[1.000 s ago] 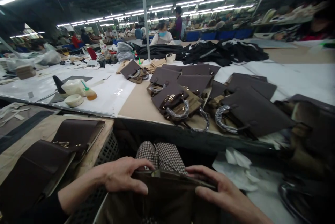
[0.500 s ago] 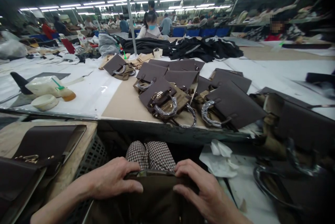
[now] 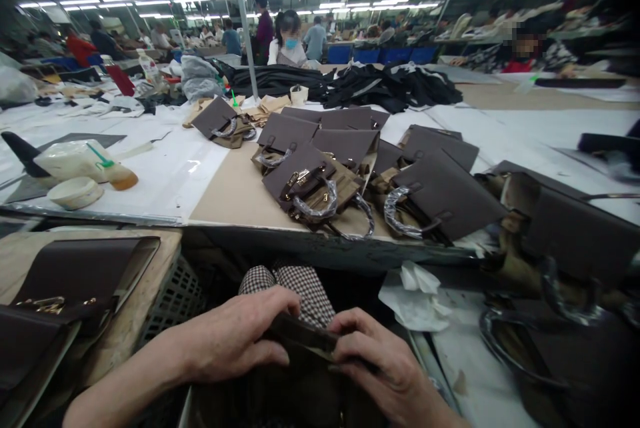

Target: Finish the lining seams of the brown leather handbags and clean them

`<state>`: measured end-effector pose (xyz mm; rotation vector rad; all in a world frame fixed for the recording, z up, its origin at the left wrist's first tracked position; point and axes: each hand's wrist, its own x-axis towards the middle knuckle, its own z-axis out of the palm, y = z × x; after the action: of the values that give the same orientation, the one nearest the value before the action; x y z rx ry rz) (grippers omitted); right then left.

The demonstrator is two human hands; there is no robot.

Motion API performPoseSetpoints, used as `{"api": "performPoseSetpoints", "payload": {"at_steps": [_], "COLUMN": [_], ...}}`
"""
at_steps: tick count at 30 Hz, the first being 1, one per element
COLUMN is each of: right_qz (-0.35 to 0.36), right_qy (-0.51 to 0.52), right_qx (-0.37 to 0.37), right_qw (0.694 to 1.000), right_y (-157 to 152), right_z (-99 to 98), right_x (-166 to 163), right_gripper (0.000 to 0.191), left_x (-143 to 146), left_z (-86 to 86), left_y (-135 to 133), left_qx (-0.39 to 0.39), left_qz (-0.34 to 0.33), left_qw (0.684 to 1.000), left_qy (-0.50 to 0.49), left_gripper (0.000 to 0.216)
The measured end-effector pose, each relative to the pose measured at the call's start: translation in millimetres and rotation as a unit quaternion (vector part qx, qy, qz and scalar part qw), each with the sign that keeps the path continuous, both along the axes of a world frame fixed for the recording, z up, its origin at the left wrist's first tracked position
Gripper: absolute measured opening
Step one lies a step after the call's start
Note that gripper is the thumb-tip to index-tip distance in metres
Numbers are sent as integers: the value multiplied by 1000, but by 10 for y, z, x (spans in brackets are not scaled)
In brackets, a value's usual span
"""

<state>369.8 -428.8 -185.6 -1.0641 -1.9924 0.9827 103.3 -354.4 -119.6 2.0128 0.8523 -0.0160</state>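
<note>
On my lap is a dark brown bag piece point(image 3: 300, 388), its upper edge raised between my hands. My left hand point(image 3: 240, 335) grips that edge, thumb on the near side and fingers over the far side. At the right end of the edge, my right hand point(image 3: 375, 361) pinches the material between thumb and curled fingers. The lower part of the piece is dark and hard to make out. Checked trousers point(image 3: 305, 288) show behind it. Closest to my left arm are brown bags with gold clasps point(image 3: 85, 275) on a wooden board.
Brown handbags with plastic-wrapped handles point(image 3: 445, 195) lie heaped on the table ahead, more at right point(image 3: 575, 228). A glue bottle point(image 3: 120, 175) and shallow bowl point(image 3: 75, 193) stand at left. Crumpled paper point(image 3: 415, 295) lies by my right hand. A person in a mask point(image 3: 290, 48) sits across.
My left hand has moved right and slightly up, closer to my right hand. The bag's edge now slants down to the right, and my right fingers have curled tighter. The view has shifted slightly.
</note>
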Motion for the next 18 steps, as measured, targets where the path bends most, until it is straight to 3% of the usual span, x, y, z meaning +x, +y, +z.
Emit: {"api": "performPoseSetpoints", "payload": {"at_steps": [6,10,18], "right_qz": [2,-2,-31], "right_qy": [13,26,58], "right_qx": [8,31,20], "right_qw": [1000,999,998], "right_y": [-4,-23,-35], "right_z": [-9,-27,-86], "right_x": [48,53,48], "right_gripper": [15,15,17], "left_x": [323,478,530], "left_z": [27,-40,-140], "left_y": [82,129,115], "left_qx": [-12,-38,50], "left_qz": [-72,-28,-65], "left_qw": [993,995,993], "left_qy": [-88,-87,-86], "left_gripper": [24,14,7]}}
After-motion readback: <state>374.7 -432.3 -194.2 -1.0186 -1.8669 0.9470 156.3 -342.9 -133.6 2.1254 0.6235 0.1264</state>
